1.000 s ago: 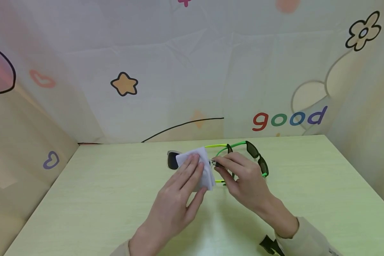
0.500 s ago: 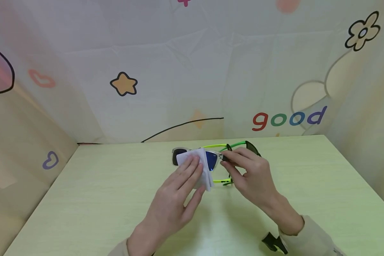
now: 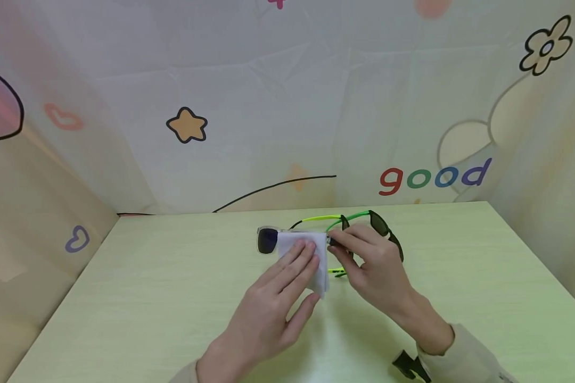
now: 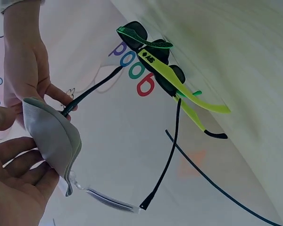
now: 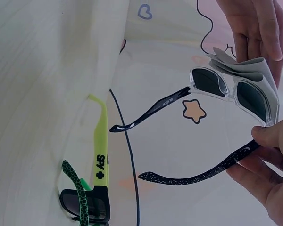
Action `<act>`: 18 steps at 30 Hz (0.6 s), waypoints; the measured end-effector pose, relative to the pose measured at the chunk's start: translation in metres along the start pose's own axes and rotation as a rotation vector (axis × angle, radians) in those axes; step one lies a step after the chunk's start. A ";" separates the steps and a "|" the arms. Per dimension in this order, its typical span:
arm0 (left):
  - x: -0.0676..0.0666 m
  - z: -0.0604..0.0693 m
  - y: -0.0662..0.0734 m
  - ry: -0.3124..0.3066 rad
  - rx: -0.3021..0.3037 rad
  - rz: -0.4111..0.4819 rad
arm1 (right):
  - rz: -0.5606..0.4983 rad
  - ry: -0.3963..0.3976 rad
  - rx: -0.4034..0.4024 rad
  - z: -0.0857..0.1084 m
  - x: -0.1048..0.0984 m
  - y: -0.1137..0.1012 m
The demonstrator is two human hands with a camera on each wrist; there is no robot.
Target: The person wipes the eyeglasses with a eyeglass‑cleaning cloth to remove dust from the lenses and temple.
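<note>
Sunglasses (image 3: 267,240) with a clear frame, dark lenses and black temples are held above the table. My right hand (image 3: 378,266) pinches them near one hinge; in the right wrist view its thumb and fingers are around the speckled black temple (image 5: 203,176). A folded pale cloth (image 3: 287,243) lies over the lens nearest that hinge. My left hand (image 3: 268,311) holds the cloth against the lens front, fingers across it and thumb by its lower edge. In the left wrist view the cloth (image 4: 52,136) hides most of that lens.
Behind the hands, yellow-and-black sunglasses (image 3: 321,218) and green-and-black sunglasses (image 3: 378,223) lie close together on the pale table (image 3: 148,298). A black object (image 3: 407,366) shows beside the right sleeve. A printed curtain (image 3: 268,133) hangs behind the table.
The held sunglasses and right hand shifted right and then slightly back left. My left hand and cloth have slid a little right and down, now covering the lens that showed blue half a second ago.
</note>
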State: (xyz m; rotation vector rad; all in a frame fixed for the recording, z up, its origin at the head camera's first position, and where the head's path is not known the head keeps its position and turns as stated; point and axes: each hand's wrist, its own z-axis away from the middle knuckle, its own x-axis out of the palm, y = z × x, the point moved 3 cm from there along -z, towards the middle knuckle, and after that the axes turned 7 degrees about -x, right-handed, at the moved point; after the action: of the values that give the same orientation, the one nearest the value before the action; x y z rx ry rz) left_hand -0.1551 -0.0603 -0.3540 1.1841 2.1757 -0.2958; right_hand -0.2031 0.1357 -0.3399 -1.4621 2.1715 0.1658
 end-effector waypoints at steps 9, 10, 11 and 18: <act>0.002 0.002 -0.001 -0.011 -0.053 -0.001 | 0.014 -0.012 -0.046 0.000 0.003 -0.004; 0.002 0.002 -0.001 -0.013 -0.068 0.004 | 0.011 -0.012 -0.051 -0.001 0.004 -0.005; 0.002 0.002 -0.002 -0.016 -0.084 0.010 | 0.010 -0.014 -0.052 -0.001 0.004 -0.005; 0.002 0.003 -0.007 -0.009 -0.159 0.043 | 0.007 -0.028 -0.042 0.000 0.004 -0.006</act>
State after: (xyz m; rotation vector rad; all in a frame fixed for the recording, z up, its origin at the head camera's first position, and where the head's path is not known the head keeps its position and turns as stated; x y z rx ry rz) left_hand -0.1600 -0.0642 -0.3576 1.1366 2.1204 -0.1075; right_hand -0.1988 0.1297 -0.3404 -1.4661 2.1629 0.2340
